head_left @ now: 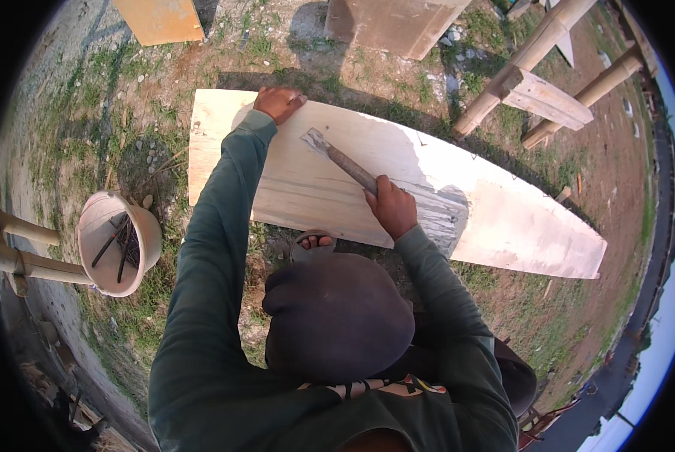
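Observation:
A long pale plywood board, tapering to the right, lies across the middle in front of me. My left hand rests at its far edge with curled fingers; what they grip, if anything, is hidden. In my right hand is a hammer, held by its wooden handle over the board. The hammer's grey head points toward the far left, near my left hand. A few small nails appear to stick up along the board's far edge. My shadow darkens much of the left half.
A white bucket holding dark rods and nails stands at the left beside bamboo poles. My dark-clothed knee and toes are near the board's front edge. More boards lie beyond, and bamboo posts with a plank stand far right.

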{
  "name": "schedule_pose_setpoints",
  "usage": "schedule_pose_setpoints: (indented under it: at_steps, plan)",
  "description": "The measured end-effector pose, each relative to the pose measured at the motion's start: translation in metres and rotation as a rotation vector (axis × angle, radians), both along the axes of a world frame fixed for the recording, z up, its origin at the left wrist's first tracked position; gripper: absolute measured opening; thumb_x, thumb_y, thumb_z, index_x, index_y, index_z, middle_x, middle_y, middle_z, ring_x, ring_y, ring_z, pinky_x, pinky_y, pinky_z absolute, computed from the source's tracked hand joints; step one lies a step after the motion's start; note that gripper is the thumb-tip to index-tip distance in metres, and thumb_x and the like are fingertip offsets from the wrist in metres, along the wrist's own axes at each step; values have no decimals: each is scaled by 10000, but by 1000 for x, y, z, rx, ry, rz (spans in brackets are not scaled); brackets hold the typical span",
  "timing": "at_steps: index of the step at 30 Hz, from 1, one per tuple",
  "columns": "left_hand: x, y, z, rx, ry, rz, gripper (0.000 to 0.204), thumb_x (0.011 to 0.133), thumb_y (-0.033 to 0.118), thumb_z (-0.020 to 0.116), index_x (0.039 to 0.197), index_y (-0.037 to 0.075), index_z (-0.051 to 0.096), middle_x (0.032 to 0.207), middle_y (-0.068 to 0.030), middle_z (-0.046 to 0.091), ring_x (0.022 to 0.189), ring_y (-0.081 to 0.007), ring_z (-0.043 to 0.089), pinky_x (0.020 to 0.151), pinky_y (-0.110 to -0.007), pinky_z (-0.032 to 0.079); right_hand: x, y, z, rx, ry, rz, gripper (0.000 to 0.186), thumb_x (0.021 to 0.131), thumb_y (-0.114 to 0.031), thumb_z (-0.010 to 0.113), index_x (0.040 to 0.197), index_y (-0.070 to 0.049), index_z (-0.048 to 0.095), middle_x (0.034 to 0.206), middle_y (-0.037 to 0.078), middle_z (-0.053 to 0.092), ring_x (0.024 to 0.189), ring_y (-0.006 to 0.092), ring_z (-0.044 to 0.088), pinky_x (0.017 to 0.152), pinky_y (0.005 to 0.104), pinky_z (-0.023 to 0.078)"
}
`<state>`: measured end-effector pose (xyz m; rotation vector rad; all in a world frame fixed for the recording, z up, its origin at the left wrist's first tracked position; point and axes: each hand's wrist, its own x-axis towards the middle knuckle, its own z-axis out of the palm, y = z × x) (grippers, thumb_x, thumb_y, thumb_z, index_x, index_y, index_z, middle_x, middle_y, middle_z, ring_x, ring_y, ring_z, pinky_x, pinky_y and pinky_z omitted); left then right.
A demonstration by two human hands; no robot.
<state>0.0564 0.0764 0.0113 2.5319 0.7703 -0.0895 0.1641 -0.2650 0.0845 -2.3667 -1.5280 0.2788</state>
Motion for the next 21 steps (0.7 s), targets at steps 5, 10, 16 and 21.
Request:
schedule_pose_setpoints:
  at_steps: [5,10,16,21]
  plan:
    - [2,4,15,-41,148,37,532,904,616,404,1192,232,634,1173,-104,646,1193,-311,525,1075,-567,253,-12,-14,5,101,167,-272,287,874,-268,639,960,-39,490,649,167,602,565,372,609,491,474,472]
    - [74,-19,29,158,339,-97,562,928,593,376,1141,148,644,1097,-120,661,1099,-339,577,996,-599,327,3,-89,2,255,216,-594,258,860,-218,650,974,-21,526,608,177,578,542,378,593,500,456,450]
    - [153,-100,-41,54,66,-112,646,929,629,339,977,93,696,934,-191,674,916,-367,643,811,-469,510,10,-85,22,258,283,-703,230,867,-166,642,1001,-7,541,616,172,578,561,358,606,517,422,456]
    - [154,-114,-46,104,-25,-48,649,933,593,386,751,58,703,814,-192,671,810,-379,653,741,-492,517,20,-69,66,408,232,-575,275,865,-174,656,1053,-10,540,652,179,589,593,353,616,547,415,476]
